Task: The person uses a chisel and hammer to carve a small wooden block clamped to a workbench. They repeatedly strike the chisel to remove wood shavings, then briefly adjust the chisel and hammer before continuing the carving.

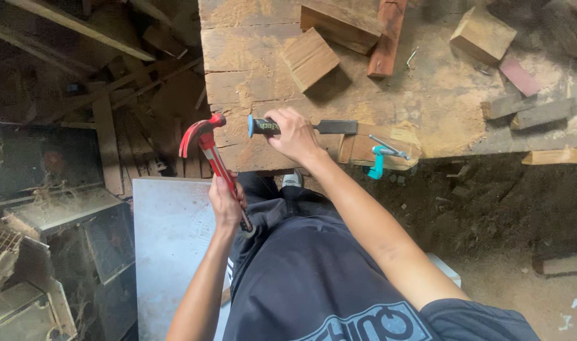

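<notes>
The left hand (226, 203) is clamped low on the stiff, head-heavy red claw hammer (211, 151), the right hand (294, 134) on the rigid chisel (313, 127), best gripped by its handle.

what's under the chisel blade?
The chisel blade lies on a small wood piece held to the workbench edge by a blue clamp. The right hand hides the handle's middle.
</notes>
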